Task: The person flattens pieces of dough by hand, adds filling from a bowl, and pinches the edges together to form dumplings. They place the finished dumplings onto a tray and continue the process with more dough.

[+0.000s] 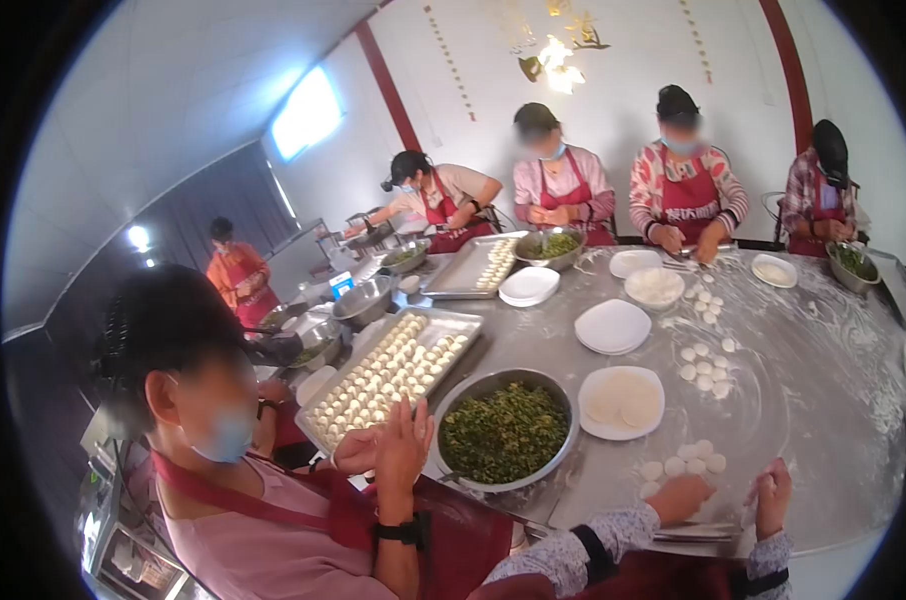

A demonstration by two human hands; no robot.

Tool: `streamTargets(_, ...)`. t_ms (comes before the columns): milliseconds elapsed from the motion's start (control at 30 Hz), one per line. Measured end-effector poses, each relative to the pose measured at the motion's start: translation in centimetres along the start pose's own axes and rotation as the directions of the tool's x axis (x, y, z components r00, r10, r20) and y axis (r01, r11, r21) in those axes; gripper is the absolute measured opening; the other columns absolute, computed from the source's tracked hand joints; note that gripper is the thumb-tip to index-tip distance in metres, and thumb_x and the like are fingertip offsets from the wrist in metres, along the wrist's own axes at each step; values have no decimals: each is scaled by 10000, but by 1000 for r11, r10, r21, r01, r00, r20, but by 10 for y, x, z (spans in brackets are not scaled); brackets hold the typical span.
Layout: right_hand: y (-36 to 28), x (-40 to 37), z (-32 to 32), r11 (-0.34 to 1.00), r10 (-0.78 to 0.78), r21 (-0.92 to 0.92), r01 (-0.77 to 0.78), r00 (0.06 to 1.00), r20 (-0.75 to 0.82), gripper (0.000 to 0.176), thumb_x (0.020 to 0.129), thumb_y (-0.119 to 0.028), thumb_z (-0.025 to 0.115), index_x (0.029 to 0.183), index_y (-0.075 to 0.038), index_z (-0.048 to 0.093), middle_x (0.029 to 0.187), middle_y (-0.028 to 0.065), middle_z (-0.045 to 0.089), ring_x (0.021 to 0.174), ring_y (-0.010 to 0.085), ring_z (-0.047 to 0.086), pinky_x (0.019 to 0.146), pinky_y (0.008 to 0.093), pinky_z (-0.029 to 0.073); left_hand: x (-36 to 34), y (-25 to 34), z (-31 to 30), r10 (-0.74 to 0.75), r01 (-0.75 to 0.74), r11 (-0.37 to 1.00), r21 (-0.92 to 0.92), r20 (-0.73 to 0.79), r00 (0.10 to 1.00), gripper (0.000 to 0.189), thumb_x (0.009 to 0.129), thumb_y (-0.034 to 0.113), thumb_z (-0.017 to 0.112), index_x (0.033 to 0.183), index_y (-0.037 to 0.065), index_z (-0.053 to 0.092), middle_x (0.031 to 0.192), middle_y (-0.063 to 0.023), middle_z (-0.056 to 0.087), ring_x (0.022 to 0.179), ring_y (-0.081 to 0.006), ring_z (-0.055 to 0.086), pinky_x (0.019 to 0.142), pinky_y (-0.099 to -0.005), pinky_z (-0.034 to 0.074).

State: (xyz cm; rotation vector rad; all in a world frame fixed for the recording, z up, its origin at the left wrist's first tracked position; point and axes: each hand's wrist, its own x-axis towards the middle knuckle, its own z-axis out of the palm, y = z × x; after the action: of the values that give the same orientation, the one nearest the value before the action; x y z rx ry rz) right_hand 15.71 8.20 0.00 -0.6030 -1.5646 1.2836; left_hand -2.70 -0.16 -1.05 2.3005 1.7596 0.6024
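A bright window (306,113) breaks the white walls (623,70).

Small round white dough lumps (685,460) lie in a loose cluster on the flour-dusted grey metal surface (803,400); each is a smooth, slightly flattened ball, pale with flour; some touch one another, others lie a little apart; the nearest lumps sit just beside the left hand (678,497); the right hand (773,495) stands near the cluster's side, apart from it.
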Motion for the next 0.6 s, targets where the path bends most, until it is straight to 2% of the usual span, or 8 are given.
streamTargets(33,1,0,1,1000,20,-7,-21,999,-41,86,848,-96,432,772,-55,426,636,18,412,461,86,443,404,223,373,-1,-1,6,34,-53,978,-203,-94,995,71,741,101,529,786,47,529,700,-163,562,704,-348,567,606,-427,432)
streamTargets(67,1,1,3,1000,21,0,-21,999,-32,86,848,-96,432,772,-55,426,636,18,412,461,86,443,404,223,373,-1,5,4,26,-44,979,-198,-96,995,71,741,101,529,786,47,529,700,-163,562,704,-348,567,606,-427,432)
streamTargets(133,0,-4,4,1000,10,19,-9,997,-83,115,875,-127,427,786,-54,433,636,14,409,441,63,418,380,214,346,-2,21,9,-186,180,848,-499,38,982,110,681,85,552,758,21,506,712,-170,548,715,-375,537,655,-447,409)
streamTargets(233,-18,-7,4,990,88,-105,-96,993,-81,138,893,-143,407,798,-49,443,636,13,408,429,50,403,372,204,334,-3,18,30,-174,131,928,-348,-96,980,121,678,91,562,750,19,497,729,-188,535,734,-377,527,655,-453,401)
streamTargets(367,-47,-12,6,983,131,-126,-137,990,-57,136,895,-139,398,814,-45,452,633,16,420,413,43,392,360,204,316,-7,26,25,-283,263,873,-410,13,959,116,692,98,557,743,18,490,758,-198,534,764,-369,526,660,-455,399)
streamTargets(433,-58,-4,12,980,116,-162,-118,993,-21,117,880,-113,409,807,-33,453,643,28,440,460,62,406,415,220,333,-2,28,24,-249,189,877,-442,-81,965,117,721,128,561,747,31,501,707,-178,549,740,-365,545,648,-462,403)
streamTargets(467,-22,7,8,967,46,-241,-79,989,-142,94,853,-75,408,791,-20,452,652,36,455,536,112,420,494,254,352,5,28,29,-263,215,884,-416,-61,963,101,743,130,550,763,35,522,728,-175,565,748,-356,554,644,-463,412)
streamTargets(600,13,35,17,908,111,-381,-175,977,-185,76,827,-45,400,784,-9,453,678,36,471,615,142,423,569,284,366,21,18,50,-268,229,950,-213,-176,947,114,762,119,540,818,21,555,743,-178,577,753,-354,560,661,-452,438)
